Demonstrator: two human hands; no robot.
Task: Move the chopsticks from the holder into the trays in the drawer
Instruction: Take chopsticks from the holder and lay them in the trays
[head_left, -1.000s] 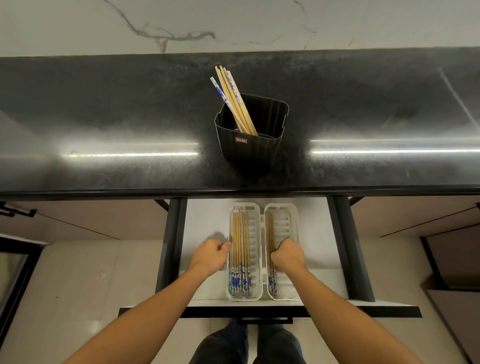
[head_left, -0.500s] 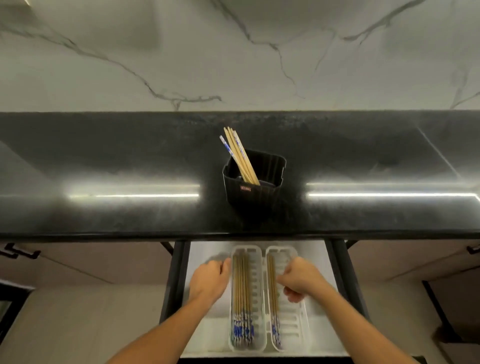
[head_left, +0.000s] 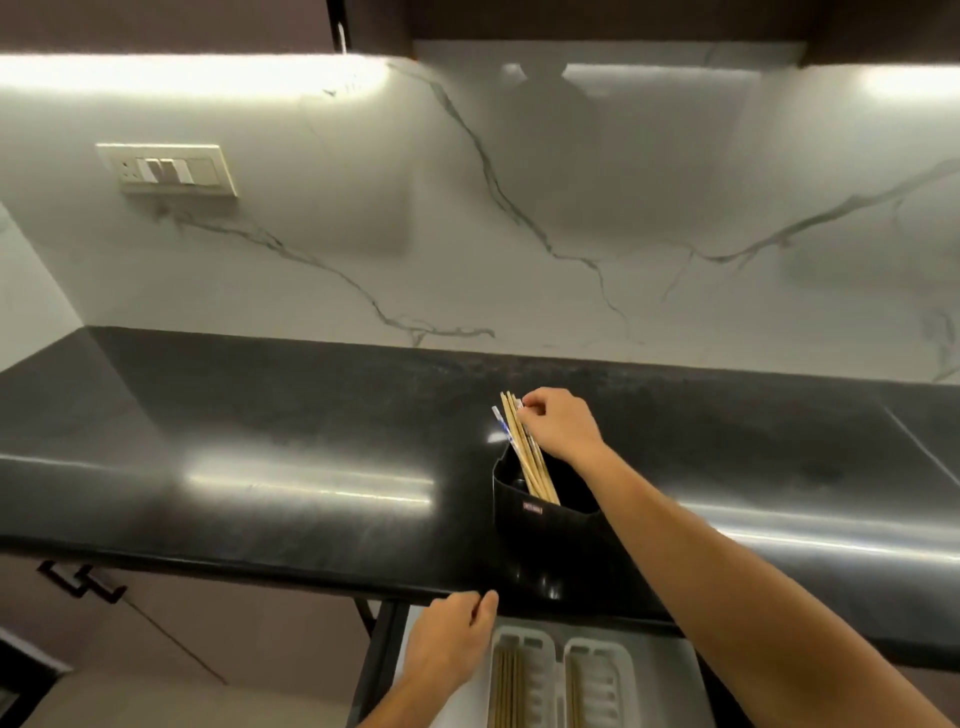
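A black chopstick holder (head_left: 540, 525) stands on the dark countertop (head_left: 291, 447), with several wooden chopsticks (head_left: 527, 452) leaning to the left out of it. My right hand (head_left: 558, 423) is over the holder, its fingertips pinched on the top ends of the chopsticks. Below the counter edge the drawer (head_left: 675, 670) is pulled out, holding two white trays, the left tray (head_left: 519, 675) with several chopsticks in it and the right tray (head_left: 600, 675) with a couple. My left hand (head_left: 449, 642) rests beside the left tray with fingers loosely curled and nothing in it.
A white marble backsplash (head_left: 519, 208) rises behind the counter, with a switch plate (head_left: 169, 169) at the upper left. A cabinet handle (head_left: 78, 579) sticks out under the counter on the left. Dark upper cabinets run along the top.
My right hand left the right tray in the drawer and rose to the holder, pinching the chopstick tops. My view tilted upward. The left hand stayed beside the left tray.
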